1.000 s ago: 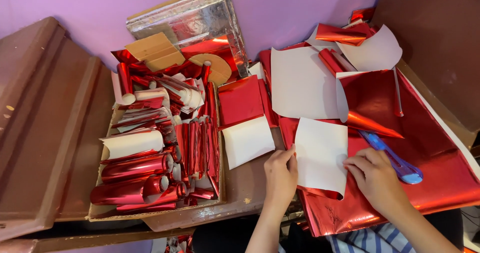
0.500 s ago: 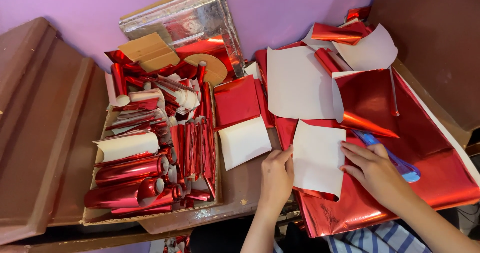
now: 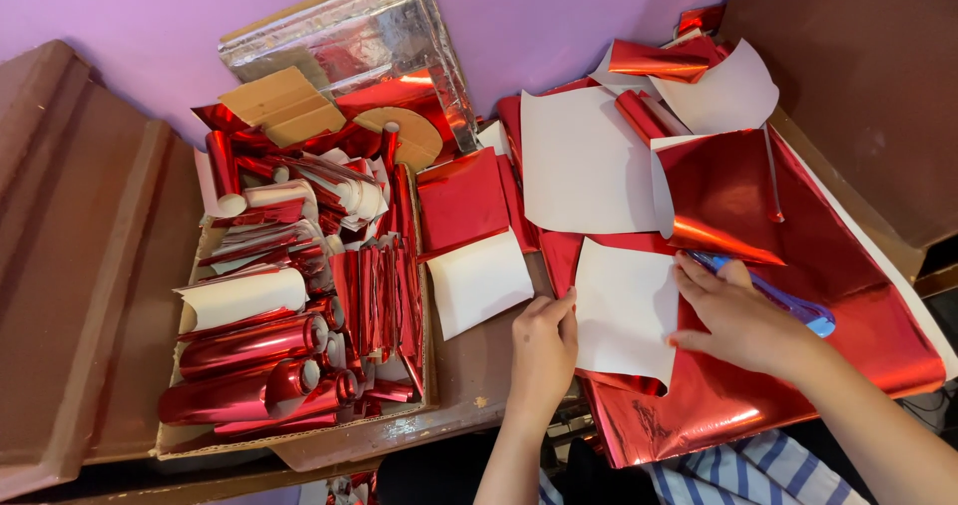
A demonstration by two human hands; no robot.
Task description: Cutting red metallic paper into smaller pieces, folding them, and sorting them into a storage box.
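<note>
We see left hand (image 3: 542, 350) flat on white-backed foil square (image 3: 624, 310), left edge, grip open, right hand (image 3: 743, 315) pressing its 3 o'clock edge, blue scissors (image 3: 788, 300) under palm, grip state unclear, box of red foil rolls (image 3: 289, 335) at 9 o'clock

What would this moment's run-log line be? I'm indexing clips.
left hand: on square white-backed red foil sheet | right hand: on sheet, beside blue tool

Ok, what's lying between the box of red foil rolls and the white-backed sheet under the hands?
In the head view, between the box and the sheet lie a smaller white-backed piece, bare brown tabletop, and the left hand.
</note>
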